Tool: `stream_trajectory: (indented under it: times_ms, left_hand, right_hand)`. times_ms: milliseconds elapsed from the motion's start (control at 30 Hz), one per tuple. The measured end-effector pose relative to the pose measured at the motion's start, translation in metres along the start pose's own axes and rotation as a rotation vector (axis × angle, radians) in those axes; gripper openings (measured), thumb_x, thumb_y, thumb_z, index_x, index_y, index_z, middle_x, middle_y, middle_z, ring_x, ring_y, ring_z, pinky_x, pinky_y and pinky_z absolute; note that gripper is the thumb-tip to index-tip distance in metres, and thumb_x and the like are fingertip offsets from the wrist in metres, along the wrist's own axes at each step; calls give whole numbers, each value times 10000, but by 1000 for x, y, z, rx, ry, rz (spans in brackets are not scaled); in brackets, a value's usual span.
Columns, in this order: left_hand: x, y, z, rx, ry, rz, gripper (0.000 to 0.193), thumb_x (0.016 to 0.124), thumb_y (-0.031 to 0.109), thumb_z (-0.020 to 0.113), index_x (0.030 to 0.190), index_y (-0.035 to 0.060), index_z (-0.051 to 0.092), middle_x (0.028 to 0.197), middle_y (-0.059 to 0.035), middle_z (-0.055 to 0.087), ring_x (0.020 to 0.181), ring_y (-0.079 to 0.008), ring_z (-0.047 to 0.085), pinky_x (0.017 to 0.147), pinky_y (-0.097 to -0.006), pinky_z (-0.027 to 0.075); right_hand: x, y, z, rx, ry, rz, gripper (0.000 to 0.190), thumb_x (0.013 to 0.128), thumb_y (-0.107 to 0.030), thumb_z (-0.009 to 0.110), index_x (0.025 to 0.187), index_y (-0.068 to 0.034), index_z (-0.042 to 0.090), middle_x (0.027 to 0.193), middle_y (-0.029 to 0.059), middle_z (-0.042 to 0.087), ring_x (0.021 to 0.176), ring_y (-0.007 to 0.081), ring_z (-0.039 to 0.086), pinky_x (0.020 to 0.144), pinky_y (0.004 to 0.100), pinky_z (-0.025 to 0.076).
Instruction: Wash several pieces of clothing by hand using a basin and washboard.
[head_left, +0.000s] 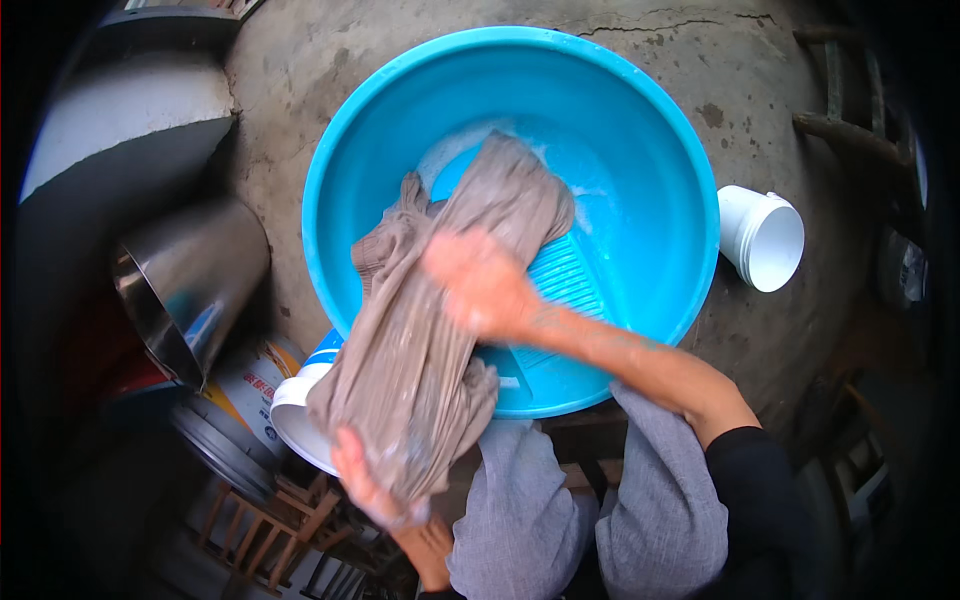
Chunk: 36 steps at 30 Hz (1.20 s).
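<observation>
A wet greyish-brown garment (401, 367) stretches from the inside of a large blue plastic basin (330, 150) out over its near-left rim. My left hand (371, 484) holds its lower end outside the basin. My right hand (480, 281), blurred, is closed in a fist on the cloth's middle. Under the garment's far part, a blue ribbed washboard (574, 274) slants inside the basin. A ribbed cuff (371, 255) of the garment lies to the left. Suds (555, 157) and some water show at the basin's bottom.
A white plastic bucket (772, 244) lies tipped over right of the basin. At left are a shiny metal bucket (214, 259), a printed paint bucket (251, 397) and another white bucket (300, 420). Wooden chairs (262, 525) stand at lower left. Cracked concrete floor (675, 45) surrounds the basin.
</observation>
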<state>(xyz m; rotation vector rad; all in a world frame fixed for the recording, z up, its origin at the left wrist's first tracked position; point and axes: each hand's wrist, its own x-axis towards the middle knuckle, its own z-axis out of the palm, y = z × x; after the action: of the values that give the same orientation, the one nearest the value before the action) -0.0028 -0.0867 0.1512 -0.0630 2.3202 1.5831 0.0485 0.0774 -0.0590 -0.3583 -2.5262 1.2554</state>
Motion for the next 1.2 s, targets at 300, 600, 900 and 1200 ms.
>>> stream_trajectory:
  times_ms: [300, 600, 900, 1200]
  left_hand:
    - [-5, 19, -39, -14, 219, -78, 494, 946, 312, 505, 1314, -11, 436, 1258, -185, 529, 1127, -283, 551, 965, -428, 441]
    - [2, 25, -18, -100, 45, -170, 539, 934, 281, 528, 1336, -57, 405, 1291, -205, 516, 1134, -291, 547, 1001, -415, 404]
    - [19, 17, -24, -168, -233, 127, 414, 798, 165, 540, 1111, -105, 548, 1189, -163, 504, 1056, -257, 533, 992, -371, 380]
    - [34, -18, 63, 545, -661, 467, 137, 565, -55, 531, 701, -47, 544, 755, -126, 585, 651, -208, 519, 608, -287, 403]
  right_hand:
    - [17, 103, -39, -526, 24, 247, 579, 914, -288, 508, 1403, -14, 360, 1444, 189, 381, 1317, 342, 386, 1049, 507, 338]
    - [49, 77, -47, -314, -14, 105, 497, 748, 2, 551, 1243, -49, 537, 1379, 188, 463, 1301, 356, 404, 1024, 509, 350]
    - [21, 75, -142, -157, 396, 267, 295, 652, 74, 620, 916, -45, 566, 936, 132, 565, 975, 329, 558, 839, 431, 462]
    - [-58, 1, -43, 133, -77, 92, 575, 819, -110, 520, 1379, -17, 429, 1416, 171, 433, 1322, 329, 403, 1101, 449, 305]
